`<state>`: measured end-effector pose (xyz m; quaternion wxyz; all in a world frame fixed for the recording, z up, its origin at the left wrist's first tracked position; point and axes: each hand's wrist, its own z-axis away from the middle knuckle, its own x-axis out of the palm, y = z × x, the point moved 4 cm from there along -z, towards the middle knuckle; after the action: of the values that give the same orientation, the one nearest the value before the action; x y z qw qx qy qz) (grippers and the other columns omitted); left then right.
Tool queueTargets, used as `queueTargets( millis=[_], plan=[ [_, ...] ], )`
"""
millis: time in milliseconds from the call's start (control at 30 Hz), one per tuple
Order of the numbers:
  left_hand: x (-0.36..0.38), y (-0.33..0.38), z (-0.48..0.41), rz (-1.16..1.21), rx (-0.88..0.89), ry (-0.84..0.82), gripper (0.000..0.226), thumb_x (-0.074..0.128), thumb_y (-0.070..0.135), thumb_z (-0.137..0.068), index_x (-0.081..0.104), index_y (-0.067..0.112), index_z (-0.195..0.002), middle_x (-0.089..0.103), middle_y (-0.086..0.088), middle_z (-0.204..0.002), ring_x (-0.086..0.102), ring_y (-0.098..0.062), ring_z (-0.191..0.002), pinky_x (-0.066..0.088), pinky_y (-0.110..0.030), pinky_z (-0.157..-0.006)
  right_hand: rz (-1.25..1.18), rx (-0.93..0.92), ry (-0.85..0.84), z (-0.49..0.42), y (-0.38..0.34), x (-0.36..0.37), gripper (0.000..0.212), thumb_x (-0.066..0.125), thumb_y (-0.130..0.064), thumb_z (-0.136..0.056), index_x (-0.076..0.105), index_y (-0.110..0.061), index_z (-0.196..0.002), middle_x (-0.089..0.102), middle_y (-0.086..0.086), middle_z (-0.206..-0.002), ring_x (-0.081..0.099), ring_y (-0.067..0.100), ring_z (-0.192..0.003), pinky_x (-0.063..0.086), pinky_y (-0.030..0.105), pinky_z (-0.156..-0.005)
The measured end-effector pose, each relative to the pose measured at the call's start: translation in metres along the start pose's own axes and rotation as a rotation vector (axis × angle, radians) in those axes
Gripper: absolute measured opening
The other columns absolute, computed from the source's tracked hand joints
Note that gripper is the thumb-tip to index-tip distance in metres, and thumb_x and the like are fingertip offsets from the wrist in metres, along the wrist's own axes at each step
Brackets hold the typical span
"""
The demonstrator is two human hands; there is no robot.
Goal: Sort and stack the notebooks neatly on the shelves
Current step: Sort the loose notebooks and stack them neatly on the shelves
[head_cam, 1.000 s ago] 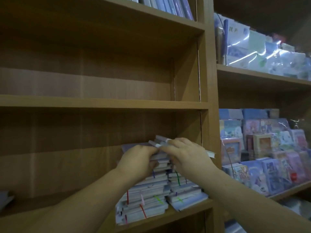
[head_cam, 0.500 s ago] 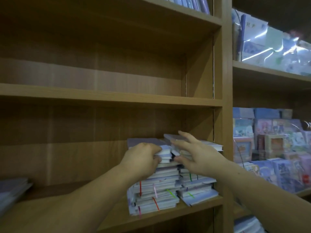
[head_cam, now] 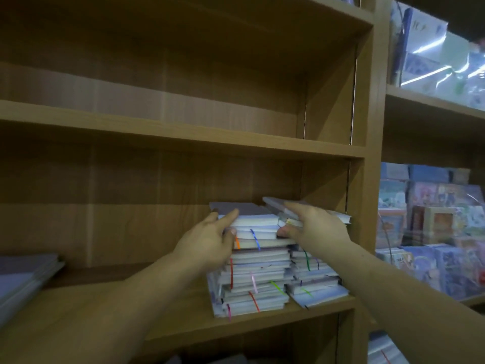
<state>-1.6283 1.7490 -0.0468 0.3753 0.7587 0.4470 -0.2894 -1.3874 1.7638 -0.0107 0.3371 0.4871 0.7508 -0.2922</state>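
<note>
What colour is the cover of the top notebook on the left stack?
Top notebook: dull greyish purple, head view.

Honestly nothing legible here. The wrapped packs top right have some print on them, but it's way too blurry, and the notebooks only show page edges.
</note>
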Motion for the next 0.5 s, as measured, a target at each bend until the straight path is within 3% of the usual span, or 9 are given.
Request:
queueTargets(
  millis=[100, 133, 200, 300, 367, 500],
  plan=[
    [-0.007, -0.005, 0.01, 0.103, 0.045, 0.003, 0.062, 0.051, 0.038, -0.103, 0.027, 0.029, -0.159, 0.03, -0.006, -0.164, 0.026, -0.018, -0.152, 0.028, -0.025, -0.118, 0.085, 0.003, 0.119, 0.02, -0.014, -0.007, 0.069, 0.067, -0.06, -0.087, 0.048, -0.031, -0.146, 0.058, -0.005, -0.141, 0.053, 0.019, -0.129, 0.047, 0.039, -0.102],
    [-0.012, -0.005, 0.02, 0.118, 0.071, 0.062, 0.063, 0.056, 0.034, -0.1, 0.033, 0.023, -0.158, 0.036, -0.004, -0.161, 0.032, -0.017, -0.149, 0.03, -0.023, -0.115, 0.112, -0.027, 0.173, 0.029, -0.019, -0.007, 0.064, 0.067, -0.058, -0.088, 0.053, -0.028, -0.142, 0.06, -0.004, -0.137, 0.054, 0.02, -0.127, 0.048, 0.038, -0.101],
    [-0.019, -0.004, 0.05, 0.131, 0.146, 0.222, 0.055, 0.063, 0.026, -0.095, 0.05, 0.018, -0.148, 0.056, 0.001, -0.14, 0.053, -0.018, -0.129, 0.042, -0.026, -0.103, 0.094, -0.126, 0.302, 0.05, -0.032, -0.005, 0.051, 0.069, -0.052, -0.089, 0.064, -0.022, -0.131, 0.065, -0.002, -0.128, 0.057, 0.021, -0.122, 0.051, 0.039, -0.097],
    [-0.016, -0.011, 0.106, 0.253, 0.223, 0.344, 0.032, 0.063, 0.014, -0.091, 0.066, 0.019, -0.123, 0.062, 0.007, -0.104, 0.062, -0.009, -0.095, 0.05, -0.027, -0.084, -0.073, -0.246, 0.385, 0.087, -0.066, 0.015, 0.033, 0.068, -0.044, -0.092, 0.074, -0.021, -0.114, 0.071, -0.004, -0.109, 0.064, 0.02, -0.107, 0.056, 0.037, -0.084],
    [-0.003, -0.021, 0.146, 0.373, 0.192, 0.325, 0.023, 0.062, 0.015, -0.092, 0.07, 0.018, -0.114, 0.064, 0.009, -0.097, 0.064, -0.006, -0.091, 0.051, -0.023, -0.081, -0.203, -0.236, 0.288, 0.111, -0.091, 0.039, 0.029, 0.062, -0.047, -0.091, 0.075, -0.028, -0.108, 0.071, -0.009, -0.103, 0.065, 0.017, -0.103, 0.056, 0.036, -0.081],
    [0.054, -0.068, 0.225, 0.393, 0.006, 0.154, 0.019, 0.062, 0.023, -0.094, 0.074, 0.026, -0.109, 0.07, 0.023, -0.1, 0.065, 0.006, -0.092, 0.051, -0.018, -0.079, -0.286, -0.128, -0.167, 0.156, -0.126, 0.119, 0.029, 0.063, -0.057, -0.087, 0.074, -0.034, -0.101, 0.074, -0.014, -0.098, 0.066, 0.011, -0.096, 0.056, 0.035, -0.08]
  ],
)
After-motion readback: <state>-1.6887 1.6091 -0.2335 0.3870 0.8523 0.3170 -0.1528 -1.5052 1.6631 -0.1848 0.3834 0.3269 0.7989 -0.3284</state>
